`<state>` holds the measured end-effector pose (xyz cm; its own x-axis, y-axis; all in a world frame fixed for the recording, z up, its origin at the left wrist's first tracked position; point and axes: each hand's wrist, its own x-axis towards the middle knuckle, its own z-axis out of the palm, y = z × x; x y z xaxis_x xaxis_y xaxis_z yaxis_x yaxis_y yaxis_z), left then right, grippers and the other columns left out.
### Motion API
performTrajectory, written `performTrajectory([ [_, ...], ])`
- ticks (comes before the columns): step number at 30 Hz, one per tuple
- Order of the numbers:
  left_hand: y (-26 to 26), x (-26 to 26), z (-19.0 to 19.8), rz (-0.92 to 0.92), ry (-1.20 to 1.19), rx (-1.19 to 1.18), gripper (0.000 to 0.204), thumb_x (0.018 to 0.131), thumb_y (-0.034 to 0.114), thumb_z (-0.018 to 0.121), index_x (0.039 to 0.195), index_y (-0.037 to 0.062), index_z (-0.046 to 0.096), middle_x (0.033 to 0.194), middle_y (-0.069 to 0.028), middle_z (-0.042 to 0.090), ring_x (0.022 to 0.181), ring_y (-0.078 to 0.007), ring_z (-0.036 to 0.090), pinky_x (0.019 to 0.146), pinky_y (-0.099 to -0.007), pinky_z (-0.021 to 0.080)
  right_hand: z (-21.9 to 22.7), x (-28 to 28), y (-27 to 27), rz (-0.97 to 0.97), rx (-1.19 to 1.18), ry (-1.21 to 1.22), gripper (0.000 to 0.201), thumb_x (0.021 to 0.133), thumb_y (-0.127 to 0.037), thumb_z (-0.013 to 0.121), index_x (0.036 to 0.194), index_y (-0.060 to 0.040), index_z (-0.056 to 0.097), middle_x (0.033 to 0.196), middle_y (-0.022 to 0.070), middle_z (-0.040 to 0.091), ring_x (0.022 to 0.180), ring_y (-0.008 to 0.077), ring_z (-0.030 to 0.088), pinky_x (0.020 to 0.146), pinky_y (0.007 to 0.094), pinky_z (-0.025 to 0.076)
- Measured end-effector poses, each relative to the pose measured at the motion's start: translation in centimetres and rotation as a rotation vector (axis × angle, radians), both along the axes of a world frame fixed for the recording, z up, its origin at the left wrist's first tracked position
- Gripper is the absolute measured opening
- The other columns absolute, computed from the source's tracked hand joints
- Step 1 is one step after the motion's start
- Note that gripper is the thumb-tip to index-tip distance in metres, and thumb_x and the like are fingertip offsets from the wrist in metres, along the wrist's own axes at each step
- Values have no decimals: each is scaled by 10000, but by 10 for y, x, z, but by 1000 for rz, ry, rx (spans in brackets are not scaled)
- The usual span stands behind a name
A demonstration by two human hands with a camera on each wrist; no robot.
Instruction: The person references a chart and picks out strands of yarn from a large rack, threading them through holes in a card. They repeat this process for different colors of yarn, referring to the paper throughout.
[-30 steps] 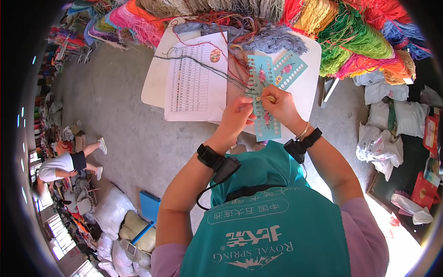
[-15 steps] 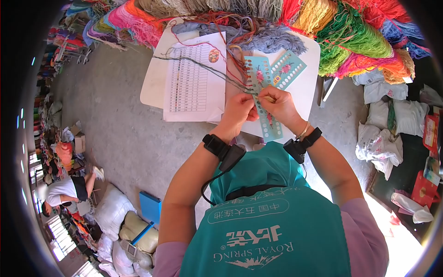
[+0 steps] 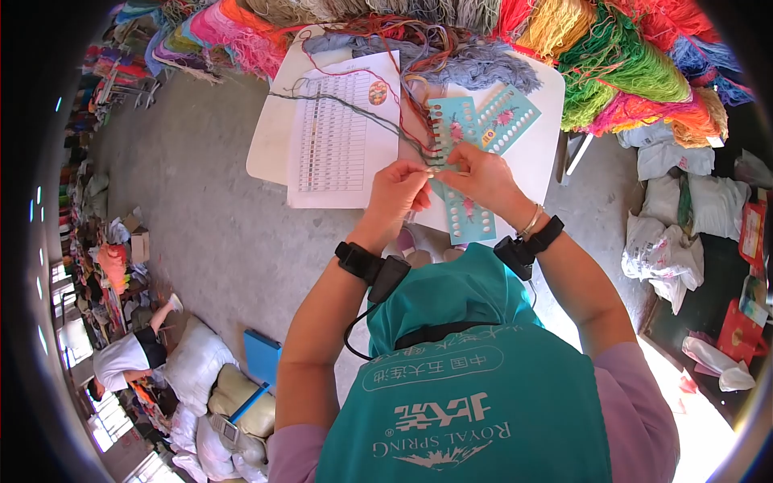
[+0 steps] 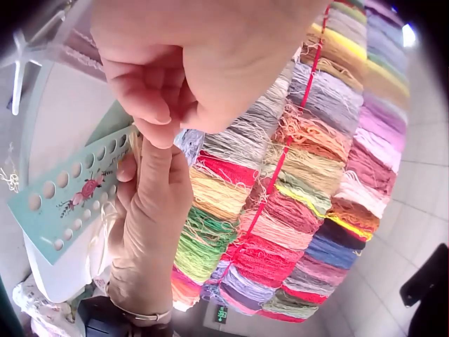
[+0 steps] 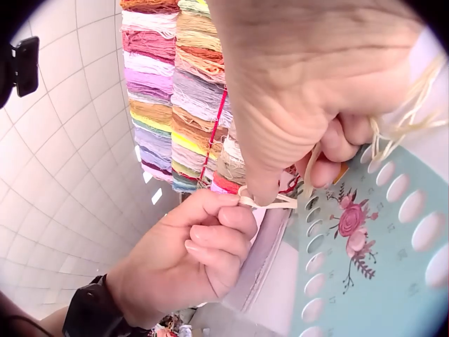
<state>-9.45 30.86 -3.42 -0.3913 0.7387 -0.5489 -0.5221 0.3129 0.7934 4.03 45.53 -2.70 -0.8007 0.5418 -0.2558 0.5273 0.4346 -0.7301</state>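
A pale blue-green floss card (image 3: 460, 229), printed with pink flowers and lined with holes along both long sides, lies under my hands. Cream thread (image 5: 280, 203) loops out of one hole on its left side. My left hand (image 3: 397, 197) pinches the end of that loop between thumb and forefinger. Meeting it at the card's edge, my right hand (image 3: 487, 181) grips the same thread, and loose cream strands trail from its curled fingers in the right wrist view. Dark green threads (image 3: 362, 117) and red ones run from holes higher up the card.
A second flowered card (image 3: 519, 113) lies tilted behind the first. Left of it is a printed chart sheet (image 3: 330, 161) on the white table (image 3: 266, 153). Grey-blue yarn (image 3: 483, 68) and rows of coloured skeins (image 3: 620, 56) line the back. Someone (image 3: 125, 362) bends at far left.
My left hand has come up to the card's edge and taken hold of the cream thread. My right hand has shifted left to meet it. The person at far left has bent down.
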Motion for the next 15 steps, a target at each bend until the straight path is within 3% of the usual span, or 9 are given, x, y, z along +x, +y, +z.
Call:
performTrajectory([
  [1, 1, 2, 0, 4, -40, 12, 74, 923, 125, 621, 936, 54, 636, 717, -20, 630, 564, -86, 579, 493, -206, 427, 0, 0, 0, 1, 12, -29, 357, 819, -385, 726, 982, -85, 620, 681, 95, 646, 687, 283, 678, 620, 413, 502],
  [7, 3, 8, -2, -164, -338, 172, 132, 947, 188, 608, 937, 60, 642, 671, 6, 584, 575, -88, 530, 515, -229, 414, -6, 2, 1, -35, -8, -69, 375, 865, -433, 685, 977, -86, 600, 694, 98, 645, 709, 283, 674, 624, 410, 496],
  [10, 6, 10, -1, -104, -257, 72, 160, 957, 200, 587, 948, 53, 649, 657, 5, 577, 551, -81, 524, 491, -222, 396, -17, 6, 4, -45, -139, 68, 408, 897, -480, 650, 979, -84, 594, 668, 76, 619, 640, 239, 637, 596, 379, 474],
  [13, 15, 13, -1, -176, 9, 21, 181, 963, 199, 578, 965, 34, 651, 652, -4, 578, 517, -78, 509, 468, -221, 390, -12, 5, 7, -2, -211, 31, 372, 911, -418, 679, 1022, -75, 587, 648, 32, 595, 587, 149, 570, 559, 321, 435],
  [15, 16, 15, -2, -231, 148, 27, 188, 965, 197, 578, 961, 27, 658, 650, -9, 584, 495, -80, 495, 454, -224, 387, -15, 4, 5, -31, -438, 177, 351, 913, -360, 704, 1058, -67, 577, 650, 6, 582, 592, 99, 533, 546, 288, 412],
])
